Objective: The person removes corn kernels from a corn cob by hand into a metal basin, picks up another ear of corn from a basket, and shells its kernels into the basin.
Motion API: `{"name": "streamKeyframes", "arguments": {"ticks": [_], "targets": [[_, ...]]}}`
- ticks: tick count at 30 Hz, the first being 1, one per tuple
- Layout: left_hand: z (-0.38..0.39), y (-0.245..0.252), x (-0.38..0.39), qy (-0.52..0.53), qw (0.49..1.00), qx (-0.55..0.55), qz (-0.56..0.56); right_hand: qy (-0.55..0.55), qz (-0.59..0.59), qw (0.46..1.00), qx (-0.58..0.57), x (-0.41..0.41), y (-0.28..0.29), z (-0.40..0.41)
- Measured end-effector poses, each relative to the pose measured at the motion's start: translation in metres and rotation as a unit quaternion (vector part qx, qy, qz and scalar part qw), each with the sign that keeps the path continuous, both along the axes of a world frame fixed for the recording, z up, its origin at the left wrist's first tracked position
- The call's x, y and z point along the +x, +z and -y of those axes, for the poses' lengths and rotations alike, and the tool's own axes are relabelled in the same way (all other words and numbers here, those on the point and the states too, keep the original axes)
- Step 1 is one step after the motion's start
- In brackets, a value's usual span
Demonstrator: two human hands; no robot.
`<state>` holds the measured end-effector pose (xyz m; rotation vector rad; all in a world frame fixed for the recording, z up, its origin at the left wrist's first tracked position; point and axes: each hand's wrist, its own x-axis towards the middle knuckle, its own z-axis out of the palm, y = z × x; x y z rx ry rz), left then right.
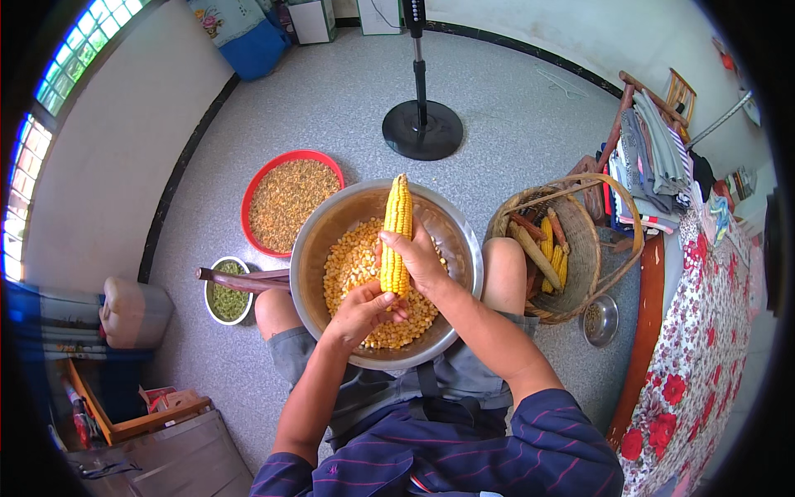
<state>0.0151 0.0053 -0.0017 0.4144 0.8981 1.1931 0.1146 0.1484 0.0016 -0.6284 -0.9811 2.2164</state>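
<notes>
My right hand [417,251] grips a yellow ear of corn [397,223] around its middle, thumb along the near face. The ear stands nearly lengthwise in view, its tapered end pointing away from me. At its lower end, my left hand [366,310] has its fingertips and thumb against the kernels; the fingers beneath are partly hidden. Both hands are above a large stainless steel basin [299,267] between my knees. Loose corn kernels [348,261] cover the basin's bottom.
To the right stands a wicker basket [584,248] with corn ears and bare cobs. A red tray [245,211] of grain and a bowl of chopped greens [230,298] lie left. Ahead is a fan base [422,132]. A small metal bowl [601,323] sits beside the bed [683,348].
</notes>
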Motion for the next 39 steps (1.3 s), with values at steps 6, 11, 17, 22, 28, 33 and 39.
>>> {"name": "streamKeyframes", "arguments": {"ticks": [6, 11, 17, 22, 28, 33, 39], "targets": [[0.000, 0.004, 0.005, -0.015, 0.999, 0.013, -0.048, -0.015, 0.003, 1.000, 0.013, -0.001, -0.004, 0.001], [-0.001, 0.004, 0.007, -0.018, 0.999, 0.020, -0.034, -0.018, 0.004, 0.999, 0.029, -0.001, -0.006, 0.000], [0.001, 0.001, 0.013, -0.011, 0.992, 0.037, -0.124, -0.028, 0.011, 0.999, 0.015, -0.002, -0.006, 0.000], [0.001, -0.002, 0.019, -0.002, 0.967, 0.049, -0.251, -0.027, -0.001, 1.000, 0.008, -0.001, -0.005, -0.001], [-0.002, -0.006, 0.013, 0.038, 0.962, 0.038, -0.266, -0.019, -0.004, 1.000, -0.004, -0.002, -0.005, 0.000], [-0.008, 0.017, 0.019, 0.054, 0.979, 0.008, -0.195, -0.037, 0.000, 0.999, -0.007, -0.002, -0.005, 0.000], [-0.007, 0.018, 0.020, 0.061, 0.934, -0.007, -0.352, -0.031, -0.001, 0.999, -0.015, -0.001, -0.004, 0.001]]}}
